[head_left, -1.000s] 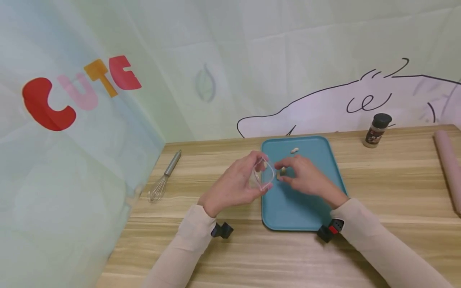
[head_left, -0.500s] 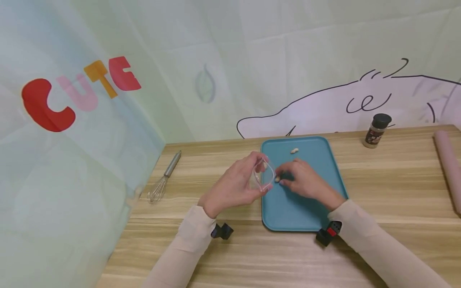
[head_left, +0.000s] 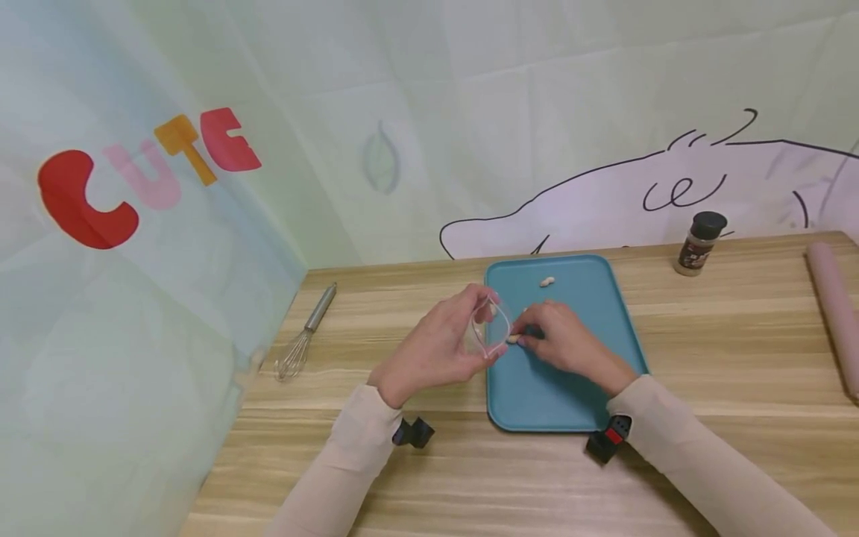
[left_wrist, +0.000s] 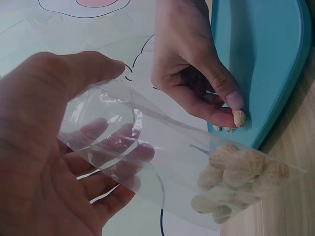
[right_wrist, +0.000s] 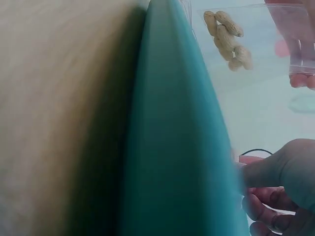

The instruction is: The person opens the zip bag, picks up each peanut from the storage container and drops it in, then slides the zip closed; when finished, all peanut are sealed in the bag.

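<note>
A clear plastic bag is held by my left hand, its mouth spread between the thumb and the fingers. Several peanuts in shells lie bunched at the bottom of that bag. Over the blue tray, right beside the bag's mouth, my right hand pinches a peanut between thumb and index finger. Another peanut lies near the tray's far end. In the right wrist view the tray's rim fills the middle and covers part of the right fingertips.
A whisk lies to the left on the wooden table. Behind the tray on the right stands a black-capped seasoning jar. A pink roll lies along the far right. A printed curtain closes off the back and left.
My right hand has gone from reaching with spread fingers above the tray to pinching a peanut, shifting slightly left and nearer the bag. The left hand and bag have hardly moved.
</note>
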Tool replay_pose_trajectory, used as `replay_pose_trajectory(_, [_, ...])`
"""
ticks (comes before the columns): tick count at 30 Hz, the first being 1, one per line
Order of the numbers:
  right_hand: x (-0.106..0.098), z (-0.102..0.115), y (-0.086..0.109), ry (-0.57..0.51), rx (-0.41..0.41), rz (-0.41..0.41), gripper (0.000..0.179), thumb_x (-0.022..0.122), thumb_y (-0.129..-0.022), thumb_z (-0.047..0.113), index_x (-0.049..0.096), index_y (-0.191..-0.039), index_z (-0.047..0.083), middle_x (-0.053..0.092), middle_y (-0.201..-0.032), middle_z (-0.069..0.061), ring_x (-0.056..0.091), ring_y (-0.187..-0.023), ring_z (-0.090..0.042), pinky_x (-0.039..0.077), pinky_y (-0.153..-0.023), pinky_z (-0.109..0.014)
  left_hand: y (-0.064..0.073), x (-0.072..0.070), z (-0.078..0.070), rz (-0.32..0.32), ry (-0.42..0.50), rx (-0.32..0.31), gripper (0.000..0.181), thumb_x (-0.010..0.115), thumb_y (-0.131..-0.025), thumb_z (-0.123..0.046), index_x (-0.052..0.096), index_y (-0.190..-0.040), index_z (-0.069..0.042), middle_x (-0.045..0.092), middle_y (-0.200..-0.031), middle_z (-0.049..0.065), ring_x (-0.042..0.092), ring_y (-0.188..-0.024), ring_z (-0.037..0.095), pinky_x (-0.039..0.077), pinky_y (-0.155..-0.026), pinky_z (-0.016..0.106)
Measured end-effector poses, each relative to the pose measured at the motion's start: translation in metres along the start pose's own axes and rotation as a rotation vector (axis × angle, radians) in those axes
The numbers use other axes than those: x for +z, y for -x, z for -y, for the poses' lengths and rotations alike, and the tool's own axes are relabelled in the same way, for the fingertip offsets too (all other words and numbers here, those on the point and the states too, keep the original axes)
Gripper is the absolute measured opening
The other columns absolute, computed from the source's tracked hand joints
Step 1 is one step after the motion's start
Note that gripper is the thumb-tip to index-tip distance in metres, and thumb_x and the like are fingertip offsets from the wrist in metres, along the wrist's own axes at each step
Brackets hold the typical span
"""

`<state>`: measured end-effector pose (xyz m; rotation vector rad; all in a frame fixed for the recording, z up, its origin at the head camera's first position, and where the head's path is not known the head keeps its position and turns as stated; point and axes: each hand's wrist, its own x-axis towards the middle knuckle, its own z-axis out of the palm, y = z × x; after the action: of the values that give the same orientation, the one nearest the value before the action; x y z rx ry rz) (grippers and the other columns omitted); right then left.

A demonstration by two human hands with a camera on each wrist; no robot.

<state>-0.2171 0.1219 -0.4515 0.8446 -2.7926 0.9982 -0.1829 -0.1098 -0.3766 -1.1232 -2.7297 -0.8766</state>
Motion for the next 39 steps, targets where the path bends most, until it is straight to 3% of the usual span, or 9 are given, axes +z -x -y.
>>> replay_pose_trajectory(11, [-0.021, 0.006, -0.001, -0.116, -0.012, -0.045, 0.015, 0.071, -0.097, 0.000, 0.082, -0.108, 0.004, 0.080, -0.096, -0.008, 0.066, -0.082, -0.016, 0.051, -0.067, -0.027, 0.000, -0.001, 0.001, 0.008, 0.012, -0.006, 0.054, 0.084, -0.093, -0.023, 0.052, -0.134, -0.010, 0.065, -0.109, 0.003, 0.068, -0.105, 0.027, 0.057, -0.094, 0.037])
replay_pose_trajectory(16, [-0.032, 0.012, 0.000, -0.141, -0.024, -0.083, 0.016, 0.070, -0.099, 0.003, 0.082, -0.110, 0.005, 0.080, -0.098, -0.009, 0.066, -0.080, -0.015, 0.052, -0.066, -0.027, 0.000, -0.001, 0.002, 0.017, 0.020, -0.019, 0.055, 0.084, -0.093, -0.023, 0.052, -0.135, -0.008, 0.064, -0.110, 0.003, 0.068, -0.106, 0.029, 0.057, -0.094, 0.037])
replay_pose_trajectory(23, [-0.046, 0.024, 0.001, -0.196, -0.011, -0.086, 0.017, 0.069, -0.103, 0.009, 0.081, -0.114, 0.008, 0.081, -0.104, -0.010, 0.065, -0.081, -0.014, 0.054, -0.073, -0.029, 0.001, -0.001, 0.003, 0.023, 0.026, -0.030, 0.057, 0.084, -0.092, -0.024, 0.052, -0.135, -0.007, 0.064, -0.110, 0.002, 0.068, -0.106, 0.028, 0.058, -0.093, 0.037])
replay_pose_trajectory(32, [-0.062, 0.039, 0.006, -0.259, -0.013, -0.090, 0.017, 0.070, -0.103, 0.012, 0.081, -0.117, 0.012, 0.079, -0.093, -0.001, 0.071, -0.081, -0.013, 0.054, -0.072, -0.027, 0.001, 0.000, 0.003, 0.021, 0.017, -0.019, 0.056, 0.084, -0.092, -0.024, 0.051, -0.134, -0.008, 0.065, -0.109, 0.003, 0.066, -0.104, 0.021, 0.058, -0.093, 0.035])
replay_pose_trajectory(39, [-0.069, 0.052, 0.011, -0.291, -0.042, -0.104, 0.017, 0.072, -0.103, 0.012, 0.081, -0.117, 0.015, 0.079, -0.095, 0.001, 0.071, -0.081, -0.013, 0.055, -0.074, -0.026, 0.001, 0.000, 0.002, 0.027, 0.019, -0.030, 0.055, 0.085, -0.092, -0.025, 0.051, -0.132, -0.012, 0.063, -0.107, 0.001, 0.061, -0.097, 0.014, 0.056, -0.089, 0.031])
